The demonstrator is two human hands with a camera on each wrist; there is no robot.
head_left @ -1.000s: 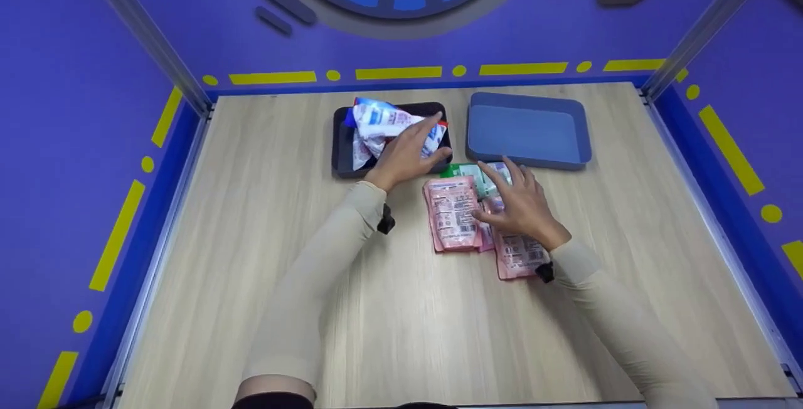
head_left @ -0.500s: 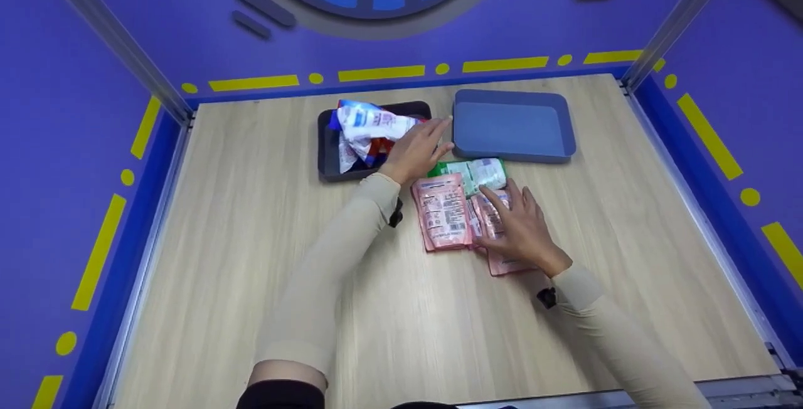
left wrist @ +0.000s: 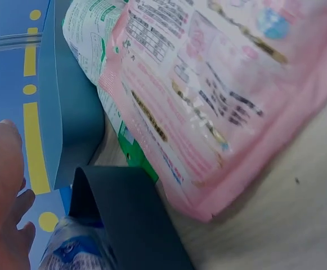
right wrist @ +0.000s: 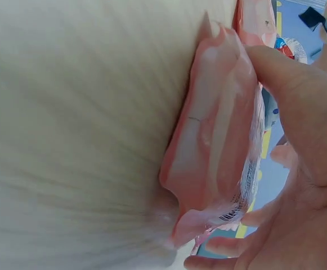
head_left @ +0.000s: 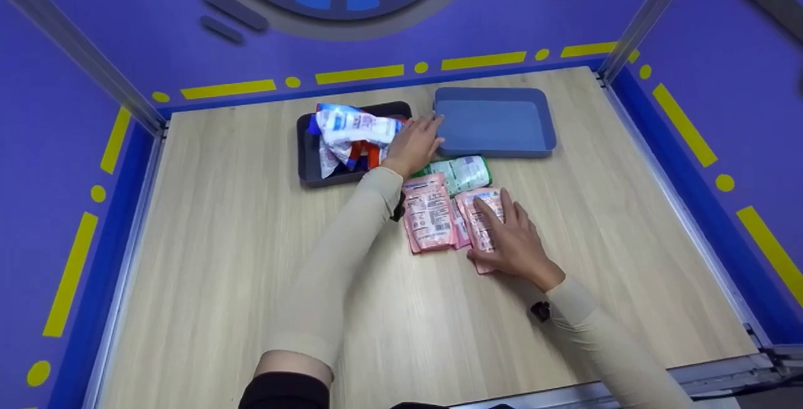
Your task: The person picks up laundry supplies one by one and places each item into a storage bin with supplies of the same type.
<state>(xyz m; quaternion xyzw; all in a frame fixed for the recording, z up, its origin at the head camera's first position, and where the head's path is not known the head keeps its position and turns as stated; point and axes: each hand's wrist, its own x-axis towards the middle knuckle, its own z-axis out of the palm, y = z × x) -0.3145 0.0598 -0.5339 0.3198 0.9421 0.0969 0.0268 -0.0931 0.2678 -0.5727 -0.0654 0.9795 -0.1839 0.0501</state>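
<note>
My left hand [head_left: 414, 145] reaches over the right end of the black tray [head_left: 309, 161], fingers extended toward the blue-grey tray and holding nothing. Crumpled white and blue packets [head_left: 357, 130] with red parts lie in the black tray. My right hand [head_left: 517, 243] spreads over a pink pouch [head_left: 480, 224], its thumb at the pouch's near edge in the right wrist view and the fingers loosely bent beyond it. Left of that lies another pink pouch [head_left: 430, 214], large in the left wrist view. A green and white packet [head_left: 464, 174] lies behind both pouches.
The blue-grey tray [head_left: 495, 123] stands at the back, right of the black tray. Purple-blue wall panels [head_left: 339, 51] with yellow marks enclose the wooden table [head_left: 219, 239] at the back and sides. A metal rail [head_left: 721, 365] runs along the front edge.
The head view has shifted, so the table slides left in frame. My left hand has moved right, off the packets toward the blue-grey tray. My right hand has drawn nearer the right pouch's front edge.
</note>
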